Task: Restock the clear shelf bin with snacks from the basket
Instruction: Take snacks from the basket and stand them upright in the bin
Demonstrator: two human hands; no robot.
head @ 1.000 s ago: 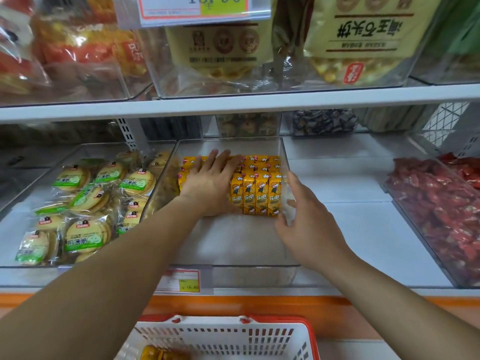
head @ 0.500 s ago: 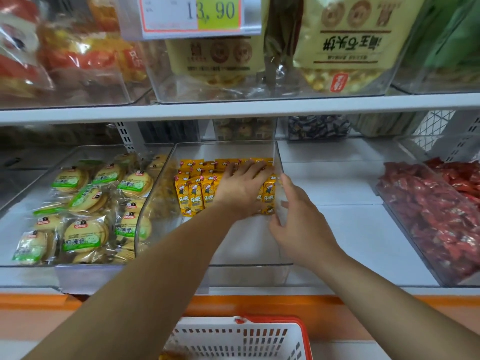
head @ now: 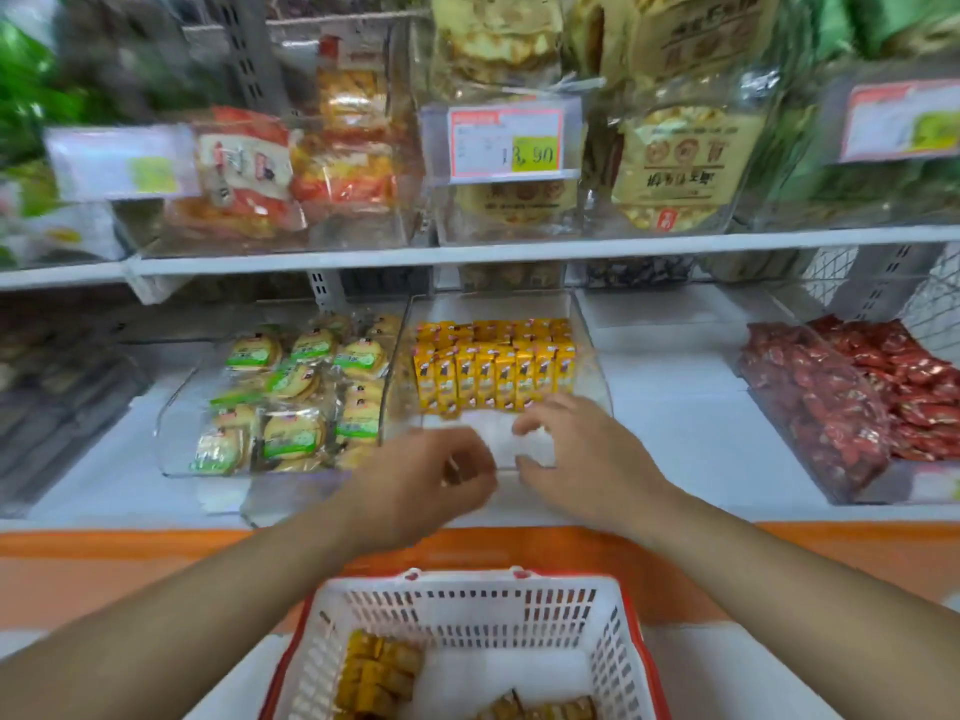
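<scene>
At the front edge of the shelf (head: 675,407), both our hands have come back out of the bin (head: 597,387). Half a second ago the left hand (head: 426,485) lay flat on the yellow packs (head: 493,366) and the right hand (head: 576,449) braced the bin's wall. Now the packs stand in tidy rows at the bin's back, untouched. The right hand hangs loosely open and empty. The left hand's fingers are curled, too blurred to say whether they hold anything. We judge that batch settled, so next comes the basket (head: 467,605) below, where more packs wait.
</scene>
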